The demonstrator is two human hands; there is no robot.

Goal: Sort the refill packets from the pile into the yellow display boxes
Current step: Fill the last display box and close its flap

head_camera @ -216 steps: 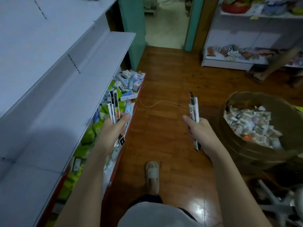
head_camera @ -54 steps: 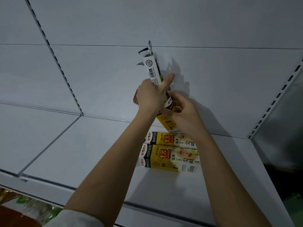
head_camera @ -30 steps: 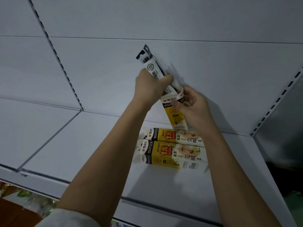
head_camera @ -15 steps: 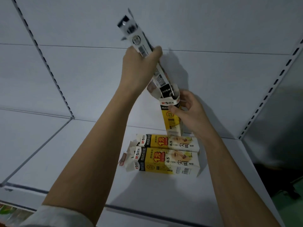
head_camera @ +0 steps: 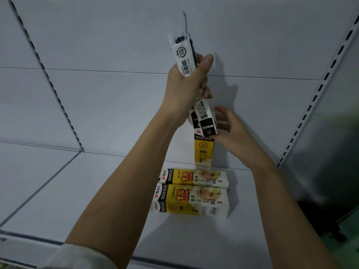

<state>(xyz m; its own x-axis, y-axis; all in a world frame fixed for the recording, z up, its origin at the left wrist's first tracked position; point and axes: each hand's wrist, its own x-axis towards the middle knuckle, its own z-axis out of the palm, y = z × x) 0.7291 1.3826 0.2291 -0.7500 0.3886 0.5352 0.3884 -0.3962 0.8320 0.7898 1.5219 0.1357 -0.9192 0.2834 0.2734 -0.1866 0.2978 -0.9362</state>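
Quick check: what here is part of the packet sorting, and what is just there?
In the job:
- refill packets gripped in left hand
- upright yellow box, steadied by right hand
- two yellow boxes lying flat

Just there:
- white shelf
- slotted upright

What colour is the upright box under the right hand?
Mainly yellow, black-and-white top band: upright box, head view, by right hand.
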